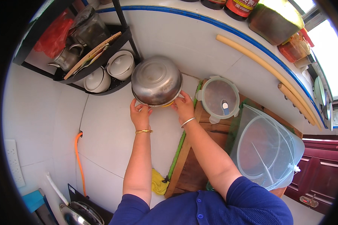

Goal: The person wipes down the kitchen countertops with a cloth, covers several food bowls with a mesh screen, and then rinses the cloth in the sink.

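An upturned metal basin [156, 79] is at the far side of the white counter [112, 135], its base facing up. My left hand [140, 117] pinches the near rim on its left part. On the right part of that rim, my right hand [184, 107] grips with fingers curled over the edge. A sliver of something yellow shows under the rim beside my right hand; the rest of what lies beneath the basin is hidden.
A black corner rack [97, 80] with lidded white pots stands left of the basin. To the right, a clear-lidded container [218, 98] and a mesh food cover [266, 146] sit on a wooden table [199, 161]. A yellow cloth [159, 182] lies nearer me; bottles line the shelf above.
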### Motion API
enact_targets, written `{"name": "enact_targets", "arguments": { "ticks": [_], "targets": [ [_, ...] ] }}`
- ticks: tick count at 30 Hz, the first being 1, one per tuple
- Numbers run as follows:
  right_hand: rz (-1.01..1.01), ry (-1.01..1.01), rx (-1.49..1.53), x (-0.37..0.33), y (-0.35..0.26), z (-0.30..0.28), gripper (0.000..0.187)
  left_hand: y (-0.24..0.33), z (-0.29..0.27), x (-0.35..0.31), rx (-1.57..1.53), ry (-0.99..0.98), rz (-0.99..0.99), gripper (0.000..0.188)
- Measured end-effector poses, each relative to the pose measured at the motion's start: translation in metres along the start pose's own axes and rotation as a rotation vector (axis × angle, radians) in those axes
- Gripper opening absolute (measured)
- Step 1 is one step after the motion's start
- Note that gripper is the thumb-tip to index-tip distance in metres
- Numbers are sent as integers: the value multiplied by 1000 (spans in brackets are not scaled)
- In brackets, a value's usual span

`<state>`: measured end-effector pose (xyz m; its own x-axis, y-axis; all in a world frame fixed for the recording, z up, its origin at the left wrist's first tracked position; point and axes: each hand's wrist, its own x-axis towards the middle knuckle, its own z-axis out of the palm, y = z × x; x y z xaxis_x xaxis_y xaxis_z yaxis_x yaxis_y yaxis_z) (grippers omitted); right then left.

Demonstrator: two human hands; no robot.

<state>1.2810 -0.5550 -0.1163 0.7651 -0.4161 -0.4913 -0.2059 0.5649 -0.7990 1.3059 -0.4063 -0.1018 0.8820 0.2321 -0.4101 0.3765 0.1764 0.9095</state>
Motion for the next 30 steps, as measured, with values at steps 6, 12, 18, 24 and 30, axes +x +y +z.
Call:
{"name": "enact_targets", "arguments": {
  "ticks": [6, 12, 18, 24, 30],
  "targets": [
    [64, 1, -27, -11, 3, -9, 49, 6, -2, -7, 41, -11, -7, 60],
    [38, -83, -203, -41, 22, -26, 43, -3, -23, -16, 53, -2, 5, 54],
    [-448, -667, -1119, -136, 70, -44, 40, -54, -141, -97, 841, -9, 618, 45],
    [-683, -1108, -1673, -242, 135, -55, 52, -116, -210, -215, 1380, -173, 621, 55],
    [-933, -1200, -1747, -315, 192, -63, 53, -153, -283, -283, 1429, -33, 414, 61]
  ]
}}
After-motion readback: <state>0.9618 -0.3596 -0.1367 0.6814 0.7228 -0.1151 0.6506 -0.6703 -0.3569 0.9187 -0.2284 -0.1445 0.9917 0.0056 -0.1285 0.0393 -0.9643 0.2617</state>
